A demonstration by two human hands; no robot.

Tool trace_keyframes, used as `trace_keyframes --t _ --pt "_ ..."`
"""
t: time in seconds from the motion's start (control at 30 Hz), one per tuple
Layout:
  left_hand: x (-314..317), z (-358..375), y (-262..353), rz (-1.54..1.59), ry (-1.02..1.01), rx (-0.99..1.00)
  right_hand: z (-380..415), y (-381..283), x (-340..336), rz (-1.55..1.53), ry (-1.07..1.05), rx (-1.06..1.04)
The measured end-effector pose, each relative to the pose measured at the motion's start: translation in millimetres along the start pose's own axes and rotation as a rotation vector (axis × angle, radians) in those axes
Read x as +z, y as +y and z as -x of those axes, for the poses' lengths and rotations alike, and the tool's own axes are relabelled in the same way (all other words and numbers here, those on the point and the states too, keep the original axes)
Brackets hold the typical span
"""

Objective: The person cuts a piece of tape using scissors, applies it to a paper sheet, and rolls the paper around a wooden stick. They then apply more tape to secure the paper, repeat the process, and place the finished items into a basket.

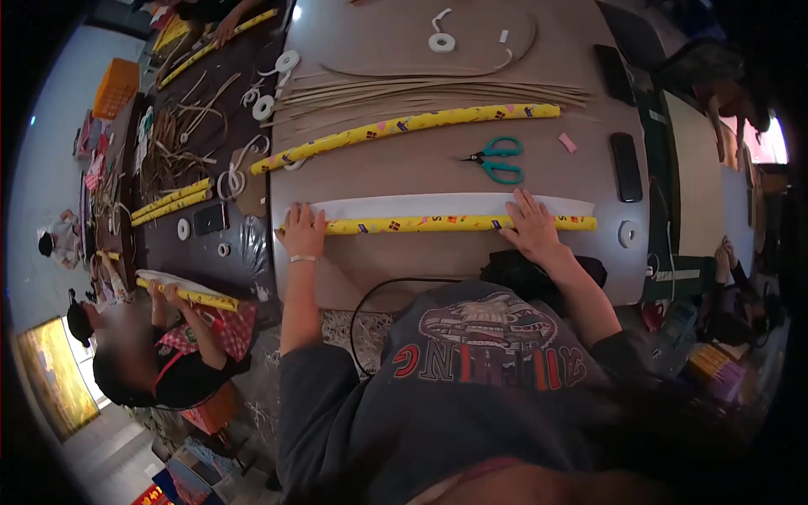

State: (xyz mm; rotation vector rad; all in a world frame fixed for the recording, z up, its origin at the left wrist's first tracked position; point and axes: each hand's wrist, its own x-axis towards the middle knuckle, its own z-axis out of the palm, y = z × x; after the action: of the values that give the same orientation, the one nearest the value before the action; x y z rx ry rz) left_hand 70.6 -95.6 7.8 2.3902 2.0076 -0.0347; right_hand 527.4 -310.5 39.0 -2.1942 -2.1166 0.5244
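Note:
A partly rolled sheet of yellow patterned wrapping paper (pixel 438 224) lies along the near side of the table, its white inner face (pixel 421 204) showing behind the roll. My left hand (pixel 303 231) rests on the roll's left end, fingers stretched forward. Near the right end, my right hand (pixel 532 223) presses on it with fingers spread and flat. Beyond lies a finished-looking yellow paper roll (pixel 404 126), set at a slant. Teal-handled scissors (pixel 501 160) lie between the two rolls, towards the right.
Thin brown strips (pixel 421 91) lie at the back, near a white tape roll (pixel 442 42). Another tape roll (pixel 629 234) and a black phone (pixel 624 167) sit at the right edge. On the left, a co-worker (pixel 168 353) holds a yellow roll (pixel 198 295) at a dark table (pixel 244 198).

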Motion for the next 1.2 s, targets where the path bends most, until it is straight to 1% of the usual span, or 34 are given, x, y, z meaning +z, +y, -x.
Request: trace_keyframes --t 0.03,0.13,0.3,0.33,0.4,0.47,0.53,0.57,0.63,0.7,0.77,0.8,0.87,0.9,0.97,1.03,1.1,1.2 --pt "1.4 -1.7 -0.2 0.000 -0.011 -0.005 0.4 3.0 1.6 0.001 0.008 0.027" --pt "1.5 -2.1 -1.3 -0.001 -0.036 -0.004 3.6 1.9 7.5 0.004 0.037 -0.010" --pt "11.9 0.1 -3.6 -0.002 0.043 0.000 0.7 1.3 4.9 0.014 0.011 0.002" --pt "12.6 1.0 -3.3 0.006 0.066 0.009 -0.9 1.7 5.7 0.014 0.011 -0.033" --pt "9.6 1.2 -1.5 0.035 0.082 0.023 -0.9 3.4 7.3 0.032 -0.005 -0.006" --pt "16.3 2.5 -3.0 0.062 0.126 0.009 -0.7 3.0 7.1 0.046 0.016 -0.050" --pt "18.4 2.6 -3.0 0.047 0.132 0.004 -1.2 4.7 9.7 0.066 0.013 -0.015" --pt "15.2 3.4 -0.7 0.049 0.124 -0.005 0.7 9.0 15.2 0.071 0.116 -0.084" --pt "10.7 4.8 3.0 0.050 0.133 -0.044 0.1 4.0 9.3 0.082 0.158 -0.151" --pt "9.1 5.4 5.1 0.059 0.140 -0.032 -2.4 0.3 2.1 0.095 0.198 -0.201" --pt "6.9 5.6 6.0 0.066 0.123 -0.052 -4.1 -6.8 -3.1 -0.016 0.218 -0.251" --pt "6.1 5.8 7.0 0.067 0.101 -0.057 -6.5 -8.7 -4.3 -0.010 0.217 -0.257" --pt "5.4 6.3 6.8 0.069 0.095 -0.061 -11.2 -12.4 -3.8 -0.124 0.168 -0.278" --pt "2.7 5.4 7.6 0.065 0.087 -0.057 -13.0 -14.4 -4.3 -0.119 0.169 -0.283" --pt "-4.8 3.6 11.0 0.068 0.057 -0.078 -14.2 -17.4 -4.8 -0.128 0.084 -0.224" --pt "-18.4 -0.7 16.1 0.070 0.025 -0.096 -14.8 -17.4 -4.6 -0.129 0.092 -0.230" --pt "-31.6 -9.2 19.8 0.175 0.028 -0.109 -14.5 -18.2 -6.2 -0.130 0.105 -0.233" --pt "-16.6 -40.0 17.1 0.260 0.090 -0.149 -14.5 -19.0 -8.3 -0.137 0.122 -0.237"
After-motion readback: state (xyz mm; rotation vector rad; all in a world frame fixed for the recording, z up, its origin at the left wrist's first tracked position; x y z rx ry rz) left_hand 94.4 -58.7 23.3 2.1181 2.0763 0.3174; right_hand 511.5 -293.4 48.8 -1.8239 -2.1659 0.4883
